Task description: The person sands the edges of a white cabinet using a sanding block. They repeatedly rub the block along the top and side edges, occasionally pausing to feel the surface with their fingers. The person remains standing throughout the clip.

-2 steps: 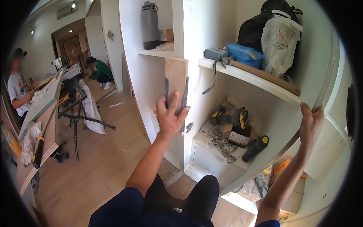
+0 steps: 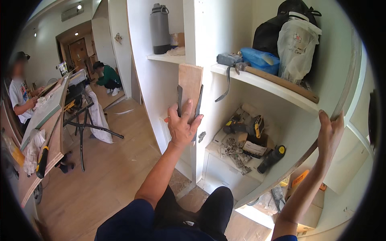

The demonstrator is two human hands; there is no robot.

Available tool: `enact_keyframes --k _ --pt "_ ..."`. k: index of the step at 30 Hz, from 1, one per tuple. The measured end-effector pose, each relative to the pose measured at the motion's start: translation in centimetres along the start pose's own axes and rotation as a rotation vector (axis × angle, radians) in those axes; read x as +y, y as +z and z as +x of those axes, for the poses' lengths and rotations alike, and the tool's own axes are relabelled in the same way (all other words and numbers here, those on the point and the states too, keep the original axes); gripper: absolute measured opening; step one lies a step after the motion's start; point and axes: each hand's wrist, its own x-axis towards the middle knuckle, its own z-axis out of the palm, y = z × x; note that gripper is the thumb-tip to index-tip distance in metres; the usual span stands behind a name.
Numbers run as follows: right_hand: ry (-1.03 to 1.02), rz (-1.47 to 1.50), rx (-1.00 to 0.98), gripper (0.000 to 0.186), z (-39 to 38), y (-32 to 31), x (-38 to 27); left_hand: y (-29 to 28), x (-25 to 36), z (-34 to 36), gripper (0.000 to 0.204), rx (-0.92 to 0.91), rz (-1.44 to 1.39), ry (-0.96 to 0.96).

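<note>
My left hand (image 2: 183, 127) is closed around a long wooden block (image 2: 189, 82), fingers along one side and the thumb on the other. Dark sheet material, perhaps sandpaper, folds up along both sides of the block. It stands roughly upright beside the front edge of a white cabinet upright (image 2: 200, 160). Whether its hidden face touches the cabinet, I cannot tell. On the right, my right hand (image 2: 330, 130) grips the edge of a curved-looking white panel (image 2: 341, 98), with the thumb on the near side and the fingers mostly hidden.
A shelf (image 2: 277, 89) carries a hammer (image 2: 277, 82), a blue bag (image 2: 260, 60) and a black backpack (image 2: 267, 34). Below lie a cordless drill (image 2: 235, 125), a flashlight (image 2: 271, 158) and loose hinges (image 2: 237, 154). A grey bottle (image 2: 160, 30) stands upper left. Two people work beyond a workbench (image 2: 50, 108).
The wooden block has shifted slightly to the right and shows more of the dark material on its left side. My right hand keeps its hold on the panel edge.
</note>
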Motion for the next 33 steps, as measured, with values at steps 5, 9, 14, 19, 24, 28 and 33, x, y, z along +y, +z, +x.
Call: enact_keyframes --k 5,9,14,19,24,28,33 --pt "0.003 -0.018 0.021 0.067 -0.7 0.1 0.2 1.4 0.0 0.6 0.081 0.041 0.079 0.068" --pt "0.056 -0.073 0.028 0.066 -1.1 -0.3 0.0 1.6 1.1 4.6 0.075 0.010 0.202 0.094" --pt "0.008 -0.099 0.056 0.068 -0.8 0.3 0.5 0.7 0.1 23.7 0.067 0.241 0.189 0.271" --pt "0.033 -0.245 0.069 0.066 -0.8 0.5 0.7 -2.5 -0.8 22.0 0.063 0.073 0.146 0.418" --pt "-0.062 -0.164 0.176 0.067 -0.9 1.4 1.3 -4.8 -1.7 10.0 0.067 -0.244 0.150 0.479" --pt "-0.061 -0.118 0.172 0.069 -0.8 1.4 1.7 -4.1 -1.6 11.8 0.058 -0.215 0.338 0.587" --pt "-0.089 -0.136 0.100 0.074 -0.6 1.2 1.9 -1.5 2.8 20.6 0.052 -0.157 0.351 0.618"
